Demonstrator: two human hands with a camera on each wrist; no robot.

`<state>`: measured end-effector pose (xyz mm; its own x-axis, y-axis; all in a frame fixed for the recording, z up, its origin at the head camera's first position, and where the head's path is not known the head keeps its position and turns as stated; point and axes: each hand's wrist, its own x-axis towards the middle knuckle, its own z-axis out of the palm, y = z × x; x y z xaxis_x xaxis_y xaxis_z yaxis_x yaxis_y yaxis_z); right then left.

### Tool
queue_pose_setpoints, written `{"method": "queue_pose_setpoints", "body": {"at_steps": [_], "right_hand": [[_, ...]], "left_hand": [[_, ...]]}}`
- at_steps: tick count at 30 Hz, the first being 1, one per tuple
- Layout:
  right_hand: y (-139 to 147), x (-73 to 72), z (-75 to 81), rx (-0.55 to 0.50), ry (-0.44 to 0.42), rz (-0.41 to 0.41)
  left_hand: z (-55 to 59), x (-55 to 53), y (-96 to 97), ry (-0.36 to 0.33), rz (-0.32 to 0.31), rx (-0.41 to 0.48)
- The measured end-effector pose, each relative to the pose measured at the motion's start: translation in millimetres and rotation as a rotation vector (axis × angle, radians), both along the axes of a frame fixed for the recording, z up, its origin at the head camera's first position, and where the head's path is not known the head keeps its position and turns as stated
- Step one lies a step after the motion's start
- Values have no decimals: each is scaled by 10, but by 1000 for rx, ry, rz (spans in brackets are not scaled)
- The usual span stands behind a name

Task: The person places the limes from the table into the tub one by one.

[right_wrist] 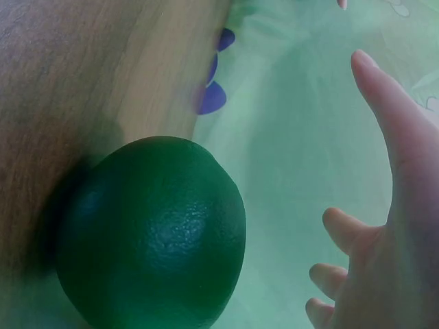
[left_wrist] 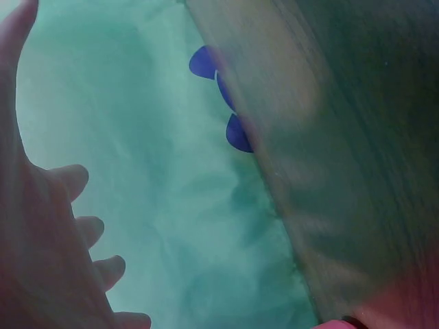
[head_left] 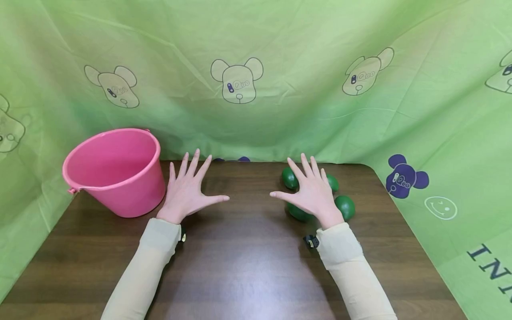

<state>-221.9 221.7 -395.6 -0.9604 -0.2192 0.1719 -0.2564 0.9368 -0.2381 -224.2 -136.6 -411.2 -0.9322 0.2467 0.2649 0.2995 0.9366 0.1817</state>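
My left hand (head_left: 186, 191) hovers over the table with fingers spread, just right of a pink bucket (head_left: 138, 191). Nothing is in its grasp. On the other side, my right hand (head_left: 316, 193) is also held up, fingers fanned out, above several green limes (head_left: 345, 207); it partly covers them in the head view. The right wrist view brings one lime (right_wrist: 158, 233) up large, with a gap between it and the hand. The bucket stands upright, and no contents show in the part of its inside that is visible.
A brown wooden table (head_left: 240, 249) carries everything. Green cloth (head_left: 280, 111) with printed bear heads hangs behind and at both sides of it. A dark wrist device (head_left: 311, 241) shows at the right cuff.
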Motion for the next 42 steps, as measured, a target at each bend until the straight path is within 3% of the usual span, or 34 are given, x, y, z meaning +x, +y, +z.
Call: {"method": "queue_pose_setpoints", "body": {"at_steps": [28, 42], "right_hand": [[103, 32, -75, -72, 25, -17], [143, 88, -89, -106, 23, -26]], "left_hand": [[-30, -8, 0, -11, 5, 41], [7, 38, -41, -13, 3, 62]]}}
